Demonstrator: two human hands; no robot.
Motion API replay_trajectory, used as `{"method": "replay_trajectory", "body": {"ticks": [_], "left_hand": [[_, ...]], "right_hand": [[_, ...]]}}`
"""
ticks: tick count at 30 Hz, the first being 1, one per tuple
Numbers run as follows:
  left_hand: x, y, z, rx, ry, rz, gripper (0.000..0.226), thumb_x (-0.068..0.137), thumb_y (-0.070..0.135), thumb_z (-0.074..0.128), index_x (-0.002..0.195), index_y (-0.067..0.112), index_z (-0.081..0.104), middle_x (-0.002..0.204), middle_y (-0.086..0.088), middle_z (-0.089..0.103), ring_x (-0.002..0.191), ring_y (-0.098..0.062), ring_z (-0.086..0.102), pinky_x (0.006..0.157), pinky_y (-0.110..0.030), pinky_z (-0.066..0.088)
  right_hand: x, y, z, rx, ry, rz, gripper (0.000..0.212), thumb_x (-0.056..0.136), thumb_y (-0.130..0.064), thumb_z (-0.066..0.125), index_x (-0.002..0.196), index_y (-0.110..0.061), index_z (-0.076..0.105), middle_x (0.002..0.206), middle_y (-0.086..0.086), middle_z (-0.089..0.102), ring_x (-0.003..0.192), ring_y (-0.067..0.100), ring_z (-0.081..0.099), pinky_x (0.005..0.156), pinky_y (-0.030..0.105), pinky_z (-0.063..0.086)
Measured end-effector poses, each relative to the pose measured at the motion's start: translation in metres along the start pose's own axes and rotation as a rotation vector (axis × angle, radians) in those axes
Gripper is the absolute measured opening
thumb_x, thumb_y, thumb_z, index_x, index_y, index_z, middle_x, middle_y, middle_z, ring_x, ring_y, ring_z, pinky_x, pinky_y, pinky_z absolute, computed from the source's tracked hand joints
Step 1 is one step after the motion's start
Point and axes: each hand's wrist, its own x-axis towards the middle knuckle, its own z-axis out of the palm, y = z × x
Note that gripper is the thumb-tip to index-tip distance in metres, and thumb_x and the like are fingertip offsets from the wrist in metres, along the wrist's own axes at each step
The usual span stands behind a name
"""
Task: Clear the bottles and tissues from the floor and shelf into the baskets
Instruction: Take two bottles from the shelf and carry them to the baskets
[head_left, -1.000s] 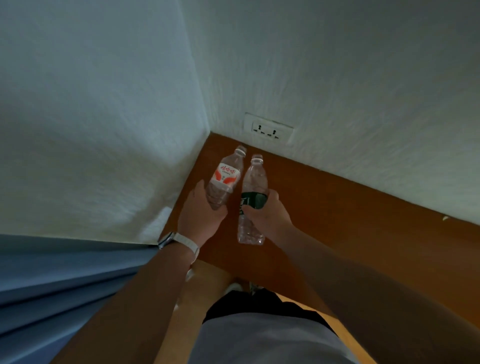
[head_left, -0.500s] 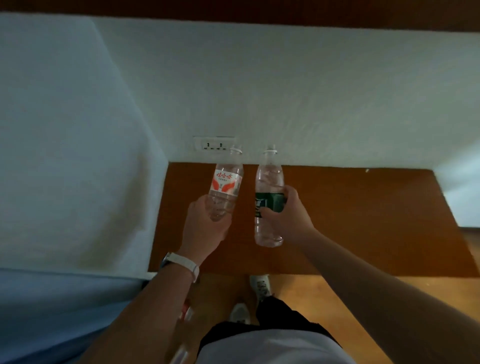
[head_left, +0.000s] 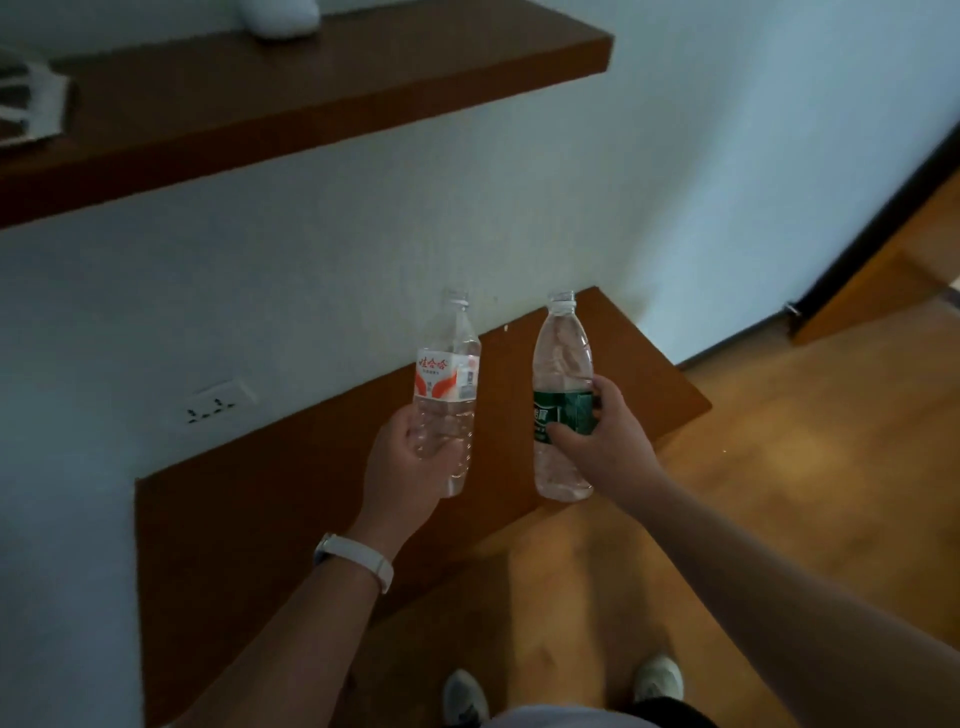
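Below a brown wall shelf (head_left: 311, 88) and above the front edge of a low brown ledge (head_left: 249, 545), a person held two clear bottles off the floor, one per hand, apparently ready to carry them to baskets out of view. The left hand (head_left: 405, 467) wrapped the red-labelled bottle (head_left: 448, 384) near its base. The right hand (head_left: 605, 441) curled round the green-labelled bottle (head_left: 563, 358) at its label. Both stood near upright, long axes vertical, necks up.
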Motion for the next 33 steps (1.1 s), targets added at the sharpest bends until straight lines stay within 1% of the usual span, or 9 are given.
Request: {"method": "replay_trajectory", "body": {"ticks": [5, 9, 13, 16, 18, 23, 26, 29, 33], "left_hand": [[0.000, 0.046, 0.091, 0.001, -0.090, 0.047, 0.041, 0.085, 0.024, 0.072, 0.116, 0.039, 0.051, 0.113, 0.009, 0.063, 0.097, -0.010, 0.065, 0.072, -0.028, 0.057], [-0.004, 0.088, 0.183, -0.024, -0.223, 0.076, 0.036, 0.083, 0.026, 0.074, 0.104, 0.045, 0.051, 0.107, 0.012, 0.065, 0.090, -0.007, 0.069, 0.066, -0.025, 0.058], [-0.019, 0.124, 0.284, -0.056, -0.322, 0.100, 0.035, 0.084, 0.027, 0.073, 0.108, 0.041, 0.053, 0.106, 0.008, 0.066, 0.085, 0.001, 0.068, 0.062, -0.020, 0.056], [-0.031, 0.154, 0.352, -0.043, -0.411, 0.155, 0.041, 0.083, 0.028, 0.076, 0.117, 0.033, 0.054, 0.109, 0.007, 0.066, 0.090, -0.007, 0.070, 0.067, -0.025, 0.059], [-0.038, 0.172, 0.392, -0.035, -0.472, 0.200, 0.041, 0.082, 0.029, 0.078, 0.115, 0.034, 0.054, 0.108, 0.008, 0.066, 0.092, -0.008, 0.070, 0.066, -0.025, 0.059], [-0.047, 0.212, 0.472, 0.001, -0.602, 0.313, 0.035, 0.080, 0.034, 0.078, 0.105, 0.040, 0.055, 0.101, 0.013, 0.069, 0.086, -0.001, 0.070, 0.062, -0.022, 0.058], [-0.047, 0.235, 0.514, 0.030, -0.668, 0.393, 0.033, 0.073, 0.042, 0.075, 0.101, 0.046, 0.058, 0.099, 0.025, 0.068, 0.083, -0.001, 0.070, 0.060, -0.021, 0.057], [-0.045, 0.250, 0.557, 0.036, -0.736, 0.452, 0.033, 0.075, 0.039, 0.075, 0.098, 0.056, 0.058, 0.098, 0.027, 0.068, 0.083, 0.001, 0.070, 0.059, -0.016, 0.055], [-0.031, 0.264, 0.610, 0.036, -0.812, 0.498, 0.044, 0.082, 0.026, 0.075, 0.093, 0.064, 0.056, 0.095, 0.035, 0.065, 0.084, 0.010, 0.065, 0.059, -0.007, 0.049]], "right_hand": [[-0.005, 0.035, -0.095, 0.048, 0.129, 0.052, 0.071, 0.077, -0.032, 0.077, 0.135, -0.034, 0.037, 0.109, -0.017, 0.057, 0.094, 0.004, 0.062, 0.061, 0.019, 0.056], [-0.012, 0.065, -0.191, 0.071, 0.270, 0.071, 0.074, 0.076, -0.033, 0.077, 0.137, -0.034, 0.036, 0.111, -0.017, 0.057, 0.088, -0.002, 0.061, 0.051, 0.009, 0.047], [-0.027, 0.106, -0.285, 0.130, 0.353, 0.106, 0.076, 0.075, -0.033, 0.077, 0.138, -0.035, 0.035, 0.113, -0.014, 0.059, 0.089, 0.001, 0.065, 0.060, 0.016, 0.053], [-0.040, 0.133, -0.353, 0.137, 0.427, 0.122, 0.070, 0.074, -0.035, 0.076, 0.133, -0.036, 0.038, 0.108, -0.016, 0.060, 0.082, -0.005, 0.064, 0.056, 0.015, 0.052], [-0.051, 0.148, -0.392, 0.147, 0.479, 0.138, 0.071, 0.074, -0.036, 0.077, 0.134, -0.035, 0.038, 0.103, -0.018, 0.060, 0.083, -0.006, 0.063, 0.058, 0.019, 0.055], [-0.078, 0.179, -0.469, 0.199, 0.581, 0.184, 0.078, 0.075, -0.034, 0.077, 0.140, -0.034, 0.034, 0.111, -0.012, 0.062, 0.091, 0.007, 0.066, 0.072, 0.035, 0.060], [-0.087, 0.194, -0.504, 0.218, 0.666, 0.206, 0.075, 0.075, -0.035, 0.077, 0.137, -0.038, 0.036, 0.110, -0.014, 0.061, 0.088, 0.005, 0.066, 0.065, 0.027, 0.058], [-0.090, 0.208, -0.534, 0.226, 0.752, 0.246, 0.074, 0.076, -0.034, 0.077, 0.137, -0.037, 0.036, 0.108, -0.016, 0.060, 0.084, 0.002, 0.066, 0.055, 0.019, 0.053], [-0.079, 0.225, -0.570, 0.193, 0.825, 0.317, 0.075, 0.078, -0.035, 0.075, 0.140, -0.035, 0.033, 0.109, -0.016, 0.060, 0.087, 0.006, 0.065, 0.064, 0.025, 0.055]]}}
